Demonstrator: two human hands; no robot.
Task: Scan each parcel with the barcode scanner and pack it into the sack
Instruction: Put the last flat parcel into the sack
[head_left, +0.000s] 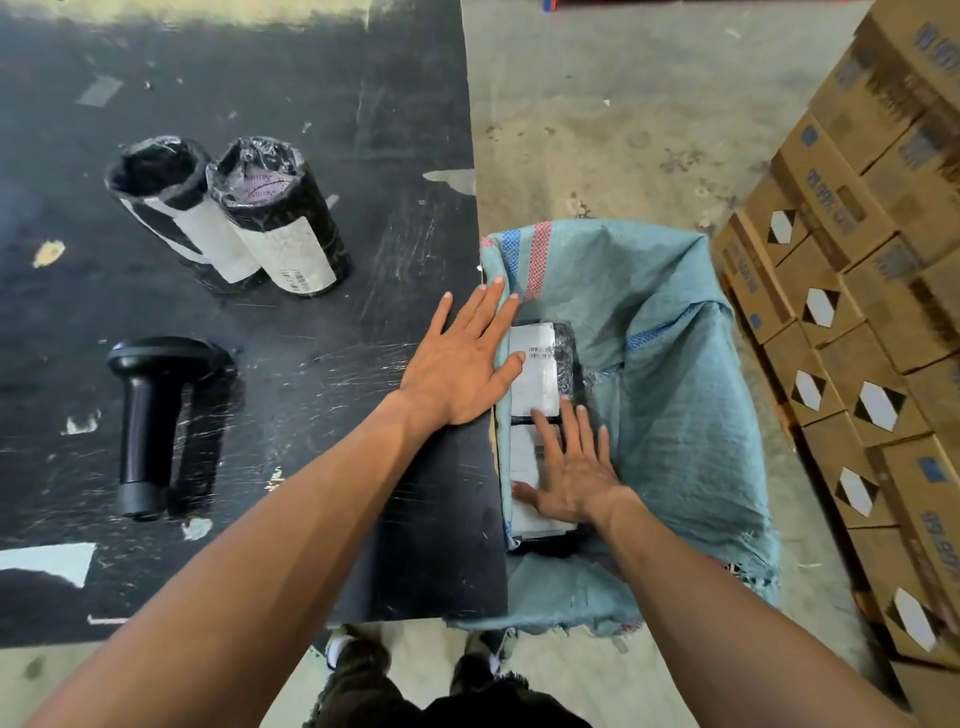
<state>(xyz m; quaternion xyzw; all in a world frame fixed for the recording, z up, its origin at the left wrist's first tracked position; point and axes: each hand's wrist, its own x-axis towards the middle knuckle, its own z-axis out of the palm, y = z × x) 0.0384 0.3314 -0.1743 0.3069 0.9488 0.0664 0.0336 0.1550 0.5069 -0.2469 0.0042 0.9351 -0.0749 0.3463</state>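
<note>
Bare forearms, dark frayed shorts (415, 701), white shoes (337, 649).

On the table (311, 78) two rolls (234, 218) stand behind the scanner (150, 415); right of it, parcels (540, 374) lie in the sack (675, 364), boxes (857, 312) farther right.

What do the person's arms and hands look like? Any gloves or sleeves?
No gloves and no sleeves in view. The left hand and right hand are bare, with bare forearms. No rings, watch or bracelets show. The nails are short and plain.

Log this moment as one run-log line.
left hand open, at sack rim | right hand open, on parcel in sack | scanner idle on table
</note>
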